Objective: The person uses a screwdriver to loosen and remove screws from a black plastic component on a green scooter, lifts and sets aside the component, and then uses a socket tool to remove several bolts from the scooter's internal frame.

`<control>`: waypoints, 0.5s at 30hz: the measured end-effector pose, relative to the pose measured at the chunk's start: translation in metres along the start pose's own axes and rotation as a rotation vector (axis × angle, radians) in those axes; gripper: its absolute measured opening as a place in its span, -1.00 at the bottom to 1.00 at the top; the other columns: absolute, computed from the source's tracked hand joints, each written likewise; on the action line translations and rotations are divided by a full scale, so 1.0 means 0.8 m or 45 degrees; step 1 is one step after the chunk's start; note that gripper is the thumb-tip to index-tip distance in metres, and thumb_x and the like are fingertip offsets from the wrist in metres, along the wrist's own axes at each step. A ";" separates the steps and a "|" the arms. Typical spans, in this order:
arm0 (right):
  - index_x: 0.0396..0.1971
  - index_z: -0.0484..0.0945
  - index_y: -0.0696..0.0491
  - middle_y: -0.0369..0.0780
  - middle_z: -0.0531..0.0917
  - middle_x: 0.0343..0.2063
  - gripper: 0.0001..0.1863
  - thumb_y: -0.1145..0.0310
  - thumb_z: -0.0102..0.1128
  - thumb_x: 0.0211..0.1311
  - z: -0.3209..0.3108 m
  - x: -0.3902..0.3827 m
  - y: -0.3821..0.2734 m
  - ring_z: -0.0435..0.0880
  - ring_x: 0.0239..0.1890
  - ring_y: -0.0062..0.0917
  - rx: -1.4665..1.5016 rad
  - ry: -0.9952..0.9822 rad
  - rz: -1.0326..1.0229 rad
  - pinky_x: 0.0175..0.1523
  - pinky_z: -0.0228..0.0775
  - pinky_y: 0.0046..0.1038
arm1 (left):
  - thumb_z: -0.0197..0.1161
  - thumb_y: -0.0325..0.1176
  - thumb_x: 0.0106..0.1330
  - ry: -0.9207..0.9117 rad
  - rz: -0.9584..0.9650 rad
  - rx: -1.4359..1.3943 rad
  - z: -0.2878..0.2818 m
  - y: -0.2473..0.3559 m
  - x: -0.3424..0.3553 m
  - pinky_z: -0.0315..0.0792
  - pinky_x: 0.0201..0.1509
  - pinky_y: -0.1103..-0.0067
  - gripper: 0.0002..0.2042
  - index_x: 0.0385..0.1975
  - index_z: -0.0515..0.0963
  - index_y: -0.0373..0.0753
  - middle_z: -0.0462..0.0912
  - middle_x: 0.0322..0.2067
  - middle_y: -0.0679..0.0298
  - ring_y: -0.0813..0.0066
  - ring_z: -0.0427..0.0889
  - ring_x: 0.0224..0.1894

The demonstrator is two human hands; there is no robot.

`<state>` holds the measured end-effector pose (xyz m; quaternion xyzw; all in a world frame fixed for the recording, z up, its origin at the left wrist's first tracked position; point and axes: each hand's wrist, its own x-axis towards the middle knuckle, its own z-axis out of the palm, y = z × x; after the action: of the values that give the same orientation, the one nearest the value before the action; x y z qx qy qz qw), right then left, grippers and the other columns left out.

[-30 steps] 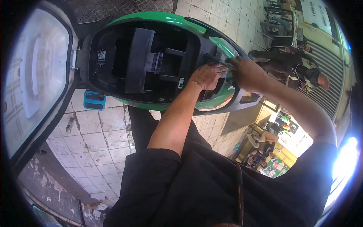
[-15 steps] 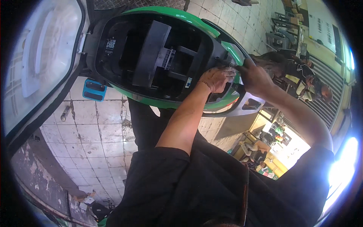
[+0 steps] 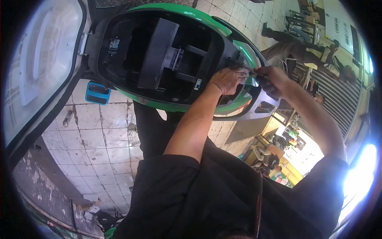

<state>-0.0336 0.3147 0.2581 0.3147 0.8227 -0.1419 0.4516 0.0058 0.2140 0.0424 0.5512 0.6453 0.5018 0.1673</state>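
A green scooter has its under-seat black storage bin exposed, with a dark plate inside. My left hand rests at the bin's right end, fingers curled round something small that I cannot make out. Just right of it, my right hand is closed on the handle of a slim metal tool, its exact kind unclear. The tool's far end lies at the dark fittings beside my left fingertips, partly hidden by them.
A raised lid with a pale underside fills the left. A blue tray and a small cylinder lie on the tiled floor. Co-workers and benches stand at upper right; a cluttered bench is at lower right.
My right hand has shifted slightly rightward and turned on the tool. My left hand stays at the same spot on the scooter. The view moved slightly, and co-workers at upper right changed position.
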 end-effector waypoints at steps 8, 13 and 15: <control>-0.09 0.62 0.02 -0.05 0.54 -0.17 -0.66 0.38 0.24 0.07 0.017 -0.010 0.011 0.63 -0.19 -0.10 -0.881 0.349 -0.475 -0.15 0.50 -0.12 | 0.08 -0.41 0.15 0.066 -0.016 -0.021 0.005 0.000 0.000 0.34 0.33 0.46 -0.59 0.03 0.62 -0.09 0.53 0.21 0.41 0.47 0.48 0.24; -0.12 0.58 0.09 0.06 0.57 -0.25 -0.78 0.33 0.08 0.33 0.017 0.005 0.029 0.60 -0.17 0.07 -0.354 0.628 -0.252 -0.07 0.42 -0.03 | 0.12 -0.34 0.14 -0.022 -0.094 -0.026 0.003 0.003 -0.003 0.35 0.34 0.47 -0.64 -0.03 0.64 -0.10 0.52 0.22 0.40 0.49 0.46 0.26; -0.15 0.60 0.09 0.06 0.57 -0.30 -0.73 0.22 0.10 0.38 0.015 0.010 0.042 0.61 -0.22 0.03 -0.336 0.776 -0.399 -0.07 0.43 -0.09 | 0.15 -0.31 0.13 0.004 -0.079 -0.042 0.000 0.006 0.001 0.35 0.34 0.48 -0.64 -0.04 0.64 -0.10 0.54 0.20 0.40 0.49 0.46 0.27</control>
<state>-0.0070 0.3369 0.2465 0.1518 0.9689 -0.0015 0.1954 0.0080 0.2142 0.0470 0.5272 0.6541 0.5077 0.1909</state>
